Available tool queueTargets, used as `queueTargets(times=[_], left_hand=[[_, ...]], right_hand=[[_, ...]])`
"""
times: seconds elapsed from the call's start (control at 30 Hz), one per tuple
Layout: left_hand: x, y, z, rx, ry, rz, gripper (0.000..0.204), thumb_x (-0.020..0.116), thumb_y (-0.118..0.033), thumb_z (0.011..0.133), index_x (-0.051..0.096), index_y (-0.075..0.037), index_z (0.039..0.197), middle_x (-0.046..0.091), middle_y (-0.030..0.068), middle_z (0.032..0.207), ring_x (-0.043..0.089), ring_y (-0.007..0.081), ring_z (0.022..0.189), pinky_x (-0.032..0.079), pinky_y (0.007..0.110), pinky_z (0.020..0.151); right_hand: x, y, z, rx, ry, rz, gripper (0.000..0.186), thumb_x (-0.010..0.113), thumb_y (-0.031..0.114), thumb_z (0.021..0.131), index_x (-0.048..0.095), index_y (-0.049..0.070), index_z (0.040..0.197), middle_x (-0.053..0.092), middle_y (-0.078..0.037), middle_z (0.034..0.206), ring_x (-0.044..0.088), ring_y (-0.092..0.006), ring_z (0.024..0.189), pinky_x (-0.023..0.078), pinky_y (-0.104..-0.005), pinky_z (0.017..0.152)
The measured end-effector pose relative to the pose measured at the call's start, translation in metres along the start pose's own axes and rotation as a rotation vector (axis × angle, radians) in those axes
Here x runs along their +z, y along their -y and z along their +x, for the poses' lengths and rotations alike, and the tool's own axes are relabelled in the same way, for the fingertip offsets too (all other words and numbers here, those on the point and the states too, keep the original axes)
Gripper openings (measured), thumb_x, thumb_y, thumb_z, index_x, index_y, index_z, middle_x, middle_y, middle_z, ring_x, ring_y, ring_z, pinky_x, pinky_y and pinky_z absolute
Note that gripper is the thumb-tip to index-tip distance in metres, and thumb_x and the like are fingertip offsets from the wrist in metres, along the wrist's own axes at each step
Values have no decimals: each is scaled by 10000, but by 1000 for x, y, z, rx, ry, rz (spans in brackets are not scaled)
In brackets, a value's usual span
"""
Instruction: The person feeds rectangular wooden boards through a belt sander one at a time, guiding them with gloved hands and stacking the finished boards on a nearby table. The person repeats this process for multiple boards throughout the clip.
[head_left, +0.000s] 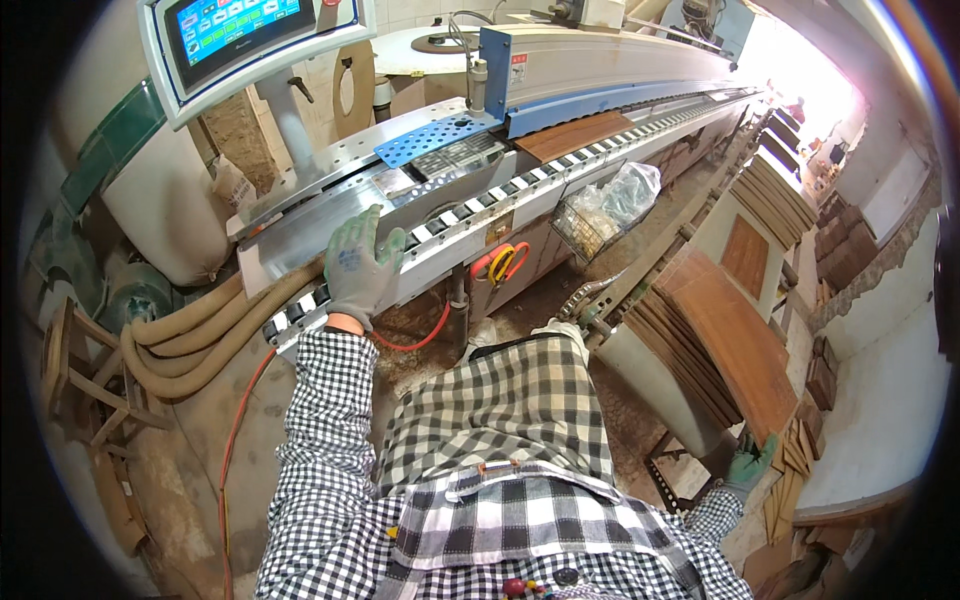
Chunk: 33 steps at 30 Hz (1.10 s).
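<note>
My left hand [362, 268], in a grey-green work glove, lies on the near end of the machine's roller rail [466, 212] with its fingers stretched out. Nothing is in it. Far to the right, my right hand [748, 468], gloved alike, grips the near end of a brown wooden board [722, 335]. This board tops a stack of brown boards [684, 352] and sits askew on it. The underside of its near end and some of my right fingers are hidden. Another brown board [575, 135] lies on the machine's rail, partly beneath the blue-edged guard.
A touchscreen panel [240, 40] stands upper left. Scissors [500, 264] and a wire basket [590, 228] with clear plastic hang on the machine's front. Thick tan hoses [190, 360] and a red air hose [238, 440] run at left. More stacked boards [775, 190] stand further right.
</note>
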<state>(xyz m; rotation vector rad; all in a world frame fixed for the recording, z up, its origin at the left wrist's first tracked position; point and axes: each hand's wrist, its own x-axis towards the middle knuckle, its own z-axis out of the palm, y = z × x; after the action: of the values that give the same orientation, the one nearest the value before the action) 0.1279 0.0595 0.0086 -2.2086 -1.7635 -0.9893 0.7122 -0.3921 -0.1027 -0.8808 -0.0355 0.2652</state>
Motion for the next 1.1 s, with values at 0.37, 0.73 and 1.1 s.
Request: queueTargets(times=[0.37,0.73,1.1], left_hand=[[-62,-23,-57,324,-18,-265,719,662,-527,891,483,-146,1473,461,138,1505,414,364,1395,300,503,1172],[-109,45,-121,95,54,48,600,685,-462,877,595,-128,1368,530,118,1430,404,380,1376,290,542,1147],[-77,89,-67,-193,87,207,639,598,-550,923,540,-166,1430,490,118,1495,388,349,1419,246,501,1191]], right_hand=[[174,-104,-62,204,586,-36,417,568,-34,937,541,15,1350,522,-170,1422,563,-266,1256,502,-380,1051],[376,-230,-191,515,1343,-172,394,546,97,987,498,-35,1355,609,-182,1284,658,-246,1108,548,-344,978],[319,-217,-187,989,1088,-243,465,519,390,1049,573,-13,1275,664,-94,1106,643,-181,957,530,-301,856]])
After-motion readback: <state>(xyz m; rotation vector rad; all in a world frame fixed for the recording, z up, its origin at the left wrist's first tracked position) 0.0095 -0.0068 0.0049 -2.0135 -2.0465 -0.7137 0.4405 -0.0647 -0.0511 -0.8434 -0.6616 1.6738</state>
